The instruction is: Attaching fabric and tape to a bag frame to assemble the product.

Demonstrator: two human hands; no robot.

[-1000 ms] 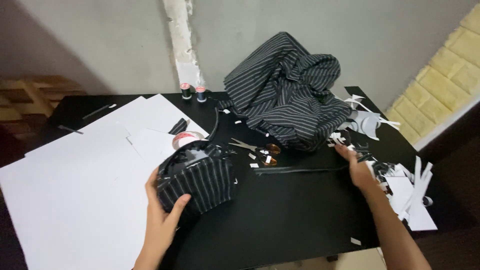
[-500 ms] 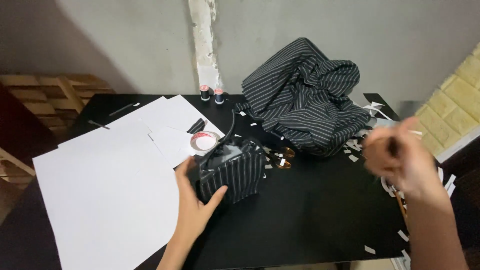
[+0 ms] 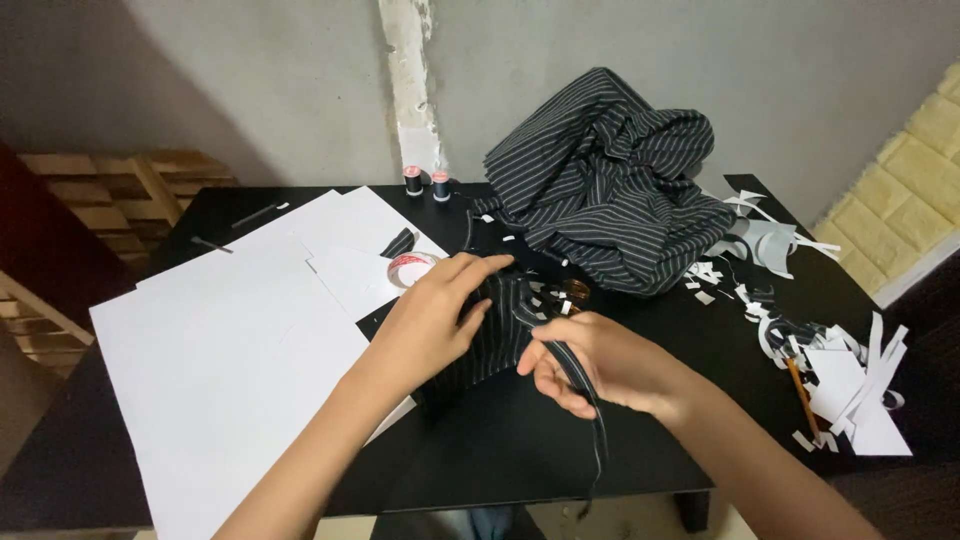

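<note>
My left hand (image 3: 432,318) rests on top of a small black pinstriped fabric pouch (image 3: 497,335) near the middle of the black table (image 3: 640,420), fingers spread over it. My right hand (image 3: 597,362) pinches a thin black strap (image 3: 594,420) beside the pouch; the strap hangs down past the table's front edge. A roll of clear tape (image 3: 410,268) lies just behind my left hand.
Large white paper sheets (image 3: 210,350) cover the table's left half. A heap of black pinstriped fabric (image 3: 610,205) sits at the back. Two thread spools (image 3: 426,184) stand by the wall. White paper scraps (image 3: 850,380) and a pencil (image 3: 800,390) lie at right.
My right hand came back from the right side to the pouch and now holds the black strap. My left hand shifted from the pouch's side onto its top.
</note>
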